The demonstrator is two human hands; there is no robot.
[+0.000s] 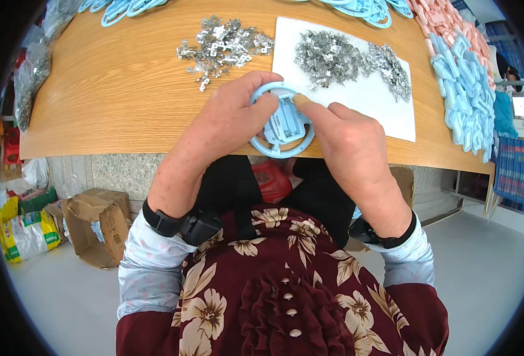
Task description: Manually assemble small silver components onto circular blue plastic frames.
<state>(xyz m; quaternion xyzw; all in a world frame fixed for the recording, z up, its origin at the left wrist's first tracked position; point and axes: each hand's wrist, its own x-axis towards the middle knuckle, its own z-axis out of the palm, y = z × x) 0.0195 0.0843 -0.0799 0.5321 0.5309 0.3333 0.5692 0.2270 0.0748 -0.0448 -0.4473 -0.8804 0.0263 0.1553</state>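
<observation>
A light-blue round plastic housing [288, 120], with an outer ring and a rectangular battery compartment in its middle, is held at the table's near edge. My left hand [236, 110] is closed on its upper left side, the thumb lying over the ring beside the compartment. From the right, my right hand [348, 133] is closed against the housing. A tan covering on one of its digits presses at the compartment's upper end. Whether a small part sits under that tip is hidden. Beyond the hands, a loose pile of small metal clips [226, 47] lies on the wooden table [113, 89].
More metal pieces [328, 58] lie heaped on a white sheet [386, 123]. Light-blue plastic parts [464, 89] and pink ones [452, 26] are stacked along the right edge. Blue rings [125, 9] lie at the far edge. A cardboard box [99, 225] stands on the floor at left.
</observation>
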